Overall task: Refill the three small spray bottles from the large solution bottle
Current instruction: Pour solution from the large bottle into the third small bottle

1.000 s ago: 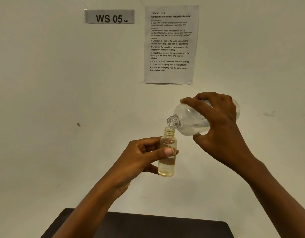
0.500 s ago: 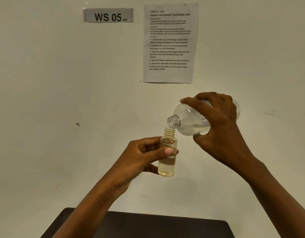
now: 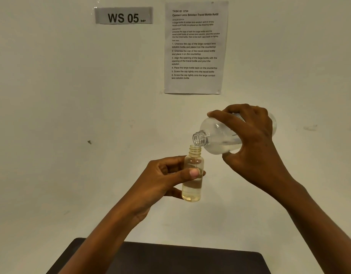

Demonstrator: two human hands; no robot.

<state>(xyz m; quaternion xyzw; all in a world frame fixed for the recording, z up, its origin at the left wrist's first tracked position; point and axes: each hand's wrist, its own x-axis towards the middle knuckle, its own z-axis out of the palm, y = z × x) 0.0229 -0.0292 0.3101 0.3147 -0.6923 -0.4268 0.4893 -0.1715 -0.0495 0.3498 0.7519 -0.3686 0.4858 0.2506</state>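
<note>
My left hand (image 3: 162,178) grips a small yellowish clear bottle (image 3: 192,189) upright in the air, thumb across its front. It has no cap and is about half full of liquid. My right hand (image 3: 251,141) grips the large clear solution bottle (image 3: 216,138), tipped on its side with its open neck just above the small bottle's mouth. A thin stream of clear liquid runs from the large bottle into the small one. No other spray bottles or caps are in view.
A dark table top (image 3: 170,258) lies below my arms at the bottom edge. Behind stands a pale wall with a "WS 05" label (image 3: 123,15) and a printed instruction sheet (image 3: 195,46).
Both hands and bottles stay almost where they were. The large bottle's mouth now sits slightly closer over the small bottle's neck, and the pouring goes on.
</note>
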